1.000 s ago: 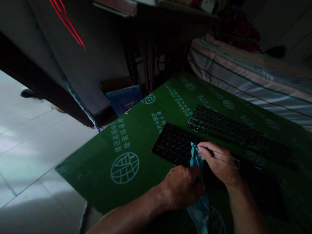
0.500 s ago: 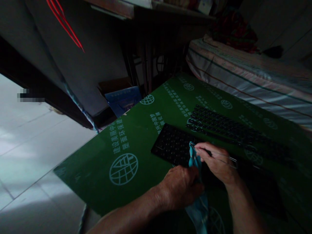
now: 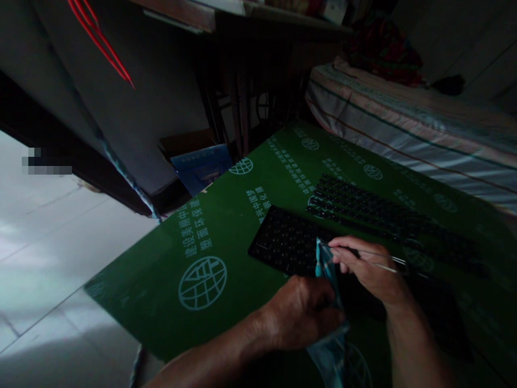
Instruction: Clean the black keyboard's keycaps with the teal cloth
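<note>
My left hand (image 3: pixel 309 312) is closed in a fist around a blue cloth (image 3: pixel 325 275), whose lower end hangs below it. My right hand (image 3: pixel 369 267) pinches a slim two-pronged metal tool (image 3: pixel 383 261), with the prongs sticking out to the right past the knuckles. Its fingertips are at the upper corner of the cloth; whether the tool's tip grips the cloth is hard to see. Beneath both hands lies a black keyboard (image 3: pixel 278 240), its left part showing bare key positions without caps. Its middle is hidden by my hands and the cloth.
Loose black keycaps (image 3: pixel 363 207) lie in rows beyond the keyboard on the green printed board (image 3: pixel 238 226). Behind stand a dark wooden table (image 3: pixel 242 27), a blue box (image 3: pixel 202 164) and a bed (image 3: pixel 404 113). A red cord (image 3: pixel 105 46) hangs upper left.
My right hand has shifted slightly right, and the tool has turned so its two prongs show more separately. The cloth between the hands is spread flatter. The whole view has drifted a little.
</note>
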### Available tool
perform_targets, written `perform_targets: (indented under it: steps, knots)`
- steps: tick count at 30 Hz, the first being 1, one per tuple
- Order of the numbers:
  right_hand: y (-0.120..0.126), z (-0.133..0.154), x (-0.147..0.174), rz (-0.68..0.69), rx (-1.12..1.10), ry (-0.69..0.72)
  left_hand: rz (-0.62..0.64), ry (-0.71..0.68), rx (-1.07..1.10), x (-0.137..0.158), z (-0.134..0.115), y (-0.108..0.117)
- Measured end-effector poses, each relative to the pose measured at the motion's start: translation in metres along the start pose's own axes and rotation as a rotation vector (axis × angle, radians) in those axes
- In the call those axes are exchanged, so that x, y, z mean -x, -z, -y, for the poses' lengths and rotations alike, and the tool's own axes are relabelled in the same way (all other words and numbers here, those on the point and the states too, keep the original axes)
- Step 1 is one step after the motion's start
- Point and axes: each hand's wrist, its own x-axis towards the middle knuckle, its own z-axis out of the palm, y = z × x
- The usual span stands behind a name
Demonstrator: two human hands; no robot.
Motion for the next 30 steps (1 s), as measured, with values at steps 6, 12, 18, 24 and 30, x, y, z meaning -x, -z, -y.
perform_targets:
  steps: [6,12,18,24,30]
  knots:
    - [0.0,-0.003,0.0,-0.001,-0.025,-0.011,-0.002,-0.023,0.091,0.0,0.004,-0.009]
    - [0.006,-0.008,0.0,-0.031,-0.018,-0.026,-0.019,-0.012,0.094,0.0,0.002,-0.008]
    - [0.019,-0.012,0.003,-0.071,-0.056,-0.022,-0.094,0.014,0.133,-0.002,0.001,-0.006]
    - [0.01,-0.008,0.002,-0.033,-0.107,-0.03,-0.085,0.005,0.159,-0.003,0.004,-0.008]
    - [-0.002,-0.01,-0.004,-0.074,-0.085,-0.03,-0.104,-0.001,0.17,-0.004,0.005,-0.009]
